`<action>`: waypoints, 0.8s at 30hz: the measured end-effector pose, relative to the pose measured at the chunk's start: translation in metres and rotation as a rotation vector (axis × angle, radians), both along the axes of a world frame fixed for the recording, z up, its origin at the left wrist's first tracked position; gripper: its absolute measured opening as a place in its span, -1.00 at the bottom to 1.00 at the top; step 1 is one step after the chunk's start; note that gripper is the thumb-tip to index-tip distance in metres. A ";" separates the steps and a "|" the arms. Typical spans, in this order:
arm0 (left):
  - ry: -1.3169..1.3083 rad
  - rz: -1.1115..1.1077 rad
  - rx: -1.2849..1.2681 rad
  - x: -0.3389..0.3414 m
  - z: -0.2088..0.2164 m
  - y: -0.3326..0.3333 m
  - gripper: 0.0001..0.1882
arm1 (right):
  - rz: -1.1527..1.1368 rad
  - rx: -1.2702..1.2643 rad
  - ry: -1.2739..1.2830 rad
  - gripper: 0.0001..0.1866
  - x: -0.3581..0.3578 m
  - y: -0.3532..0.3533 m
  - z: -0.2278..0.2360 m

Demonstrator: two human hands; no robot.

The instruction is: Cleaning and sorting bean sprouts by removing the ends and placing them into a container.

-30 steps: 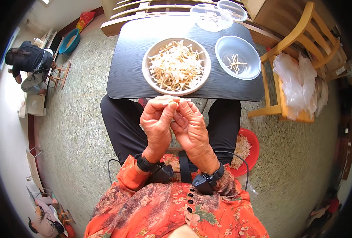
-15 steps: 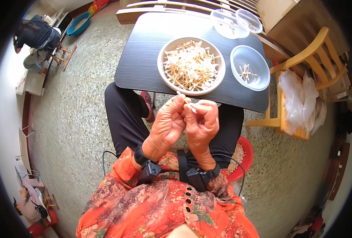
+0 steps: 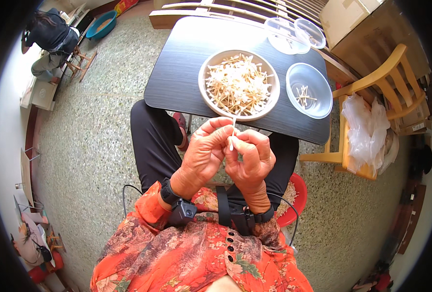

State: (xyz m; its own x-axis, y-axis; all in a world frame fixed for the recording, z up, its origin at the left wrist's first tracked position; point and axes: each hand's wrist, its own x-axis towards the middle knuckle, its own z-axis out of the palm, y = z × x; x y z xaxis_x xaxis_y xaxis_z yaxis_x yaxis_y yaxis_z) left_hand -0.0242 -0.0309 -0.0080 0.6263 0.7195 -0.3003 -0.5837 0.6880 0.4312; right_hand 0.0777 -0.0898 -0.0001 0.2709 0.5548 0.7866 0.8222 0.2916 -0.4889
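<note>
A cotton swab [image 3: 231, 142] is pinched between the fingertips of both hands, just off the near edge of the dark table [image 3: 174, 73]. My left hand [image 3: 200, 155] has its thumb and forefinger closed on it from the left. From the other side my right hand [image 3: 251, 158] grips it, its fingers curled. One white tip points toward the table, the other toward me. Beyond the hands stands a round pale bowl [image 3: 202, 94] heaped with loose cotton swabs [image 3: 238, 83]. To its right, a clear plastic bowl [image 3: 323, 74] contains several swabs [image 3: 304, 97].
Two clear tubs [image 3: 286, 45] stand at the table's far right. A wooden chair [image 3: 393, 73] bearing plastic bags [image 3: 364, 131] is to the right. On the floor by my right leg sits a red basin [image 3: 301, 194]. Another person [image 3: 50, 36] sits at the far left.
Both hands still grip the swab, which has swung from a slant to nearly lengthwise. My right hand has turned and shifted slightly down. The whole view has moved a little.
</note>
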 end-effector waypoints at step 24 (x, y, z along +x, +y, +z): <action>-0.051 -0.100 -0.019 0.001 -0.002 0.011 -0.84 | 0.133 -0.052 0.732 -0.83 -0.008 -0.001 -0.018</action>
State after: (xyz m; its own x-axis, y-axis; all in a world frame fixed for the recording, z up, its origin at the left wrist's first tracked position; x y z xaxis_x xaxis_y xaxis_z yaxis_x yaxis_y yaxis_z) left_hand -0.0233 -0.0199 -0.0102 0.7098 0.6468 -0.2790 -0.5322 0.7519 0.3891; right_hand 0.0699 -0.0910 -0.0185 0.6433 0.6510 0.4029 0.2403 0.3279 -0.9136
